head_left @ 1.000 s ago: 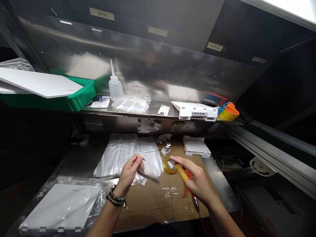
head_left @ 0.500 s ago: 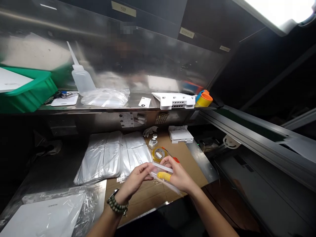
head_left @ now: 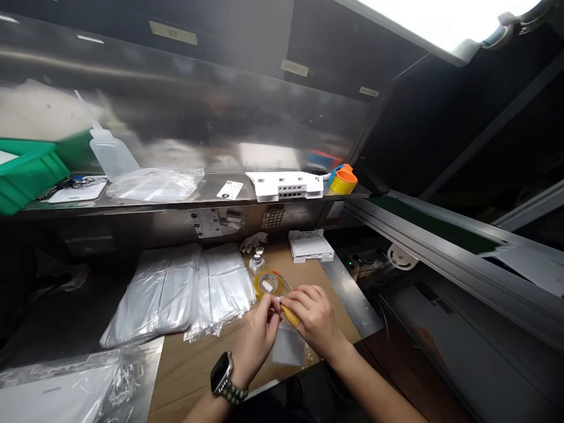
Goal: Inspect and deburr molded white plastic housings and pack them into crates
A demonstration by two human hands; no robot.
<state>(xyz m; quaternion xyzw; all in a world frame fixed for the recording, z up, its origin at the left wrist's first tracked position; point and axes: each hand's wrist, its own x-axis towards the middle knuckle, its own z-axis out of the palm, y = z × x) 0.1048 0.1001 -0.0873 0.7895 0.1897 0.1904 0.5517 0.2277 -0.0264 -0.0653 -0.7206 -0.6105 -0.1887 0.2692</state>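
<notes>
My left hand [head_left: 259, 335], with a watch and a beaded bracelet at the wrist, has thumb and forefinger pinched together. Touching it at the fingertips is my right hand [head_left: 315, 317], its fingers bent and closed, a yellow finger cover [head_left: 289, 316] on one of them. Between them the hands grip the top of a small clear plastic bag [head_left: 288, 346], which hangs over the cardboard below. Fingers hide the exact spot being pinched. Just beyond lie a roll of yellowish tape [head_left: 267, 284] and a thin tool with red parts [head_left: 284, 279].
Stacked clear bags [head_left: 154, 294] lie to the left. A small bottle [head_left: 256, 262], a glove [head_left: 253, 241] and a white plastic part [head_left: 312, 247] stand behind on the cardboard [head_left: 198, 376]. The metal shelf [head_left: 211, 194] carries a squeeze bottle [head_left: 112, 154] and another white part [head_left: 286, 187].
My hands have drawn together at the fingertips and turned knuckles-up. The clear bag, earlier spread between them, now hangs below. The camera view has shifted right.
</notes>
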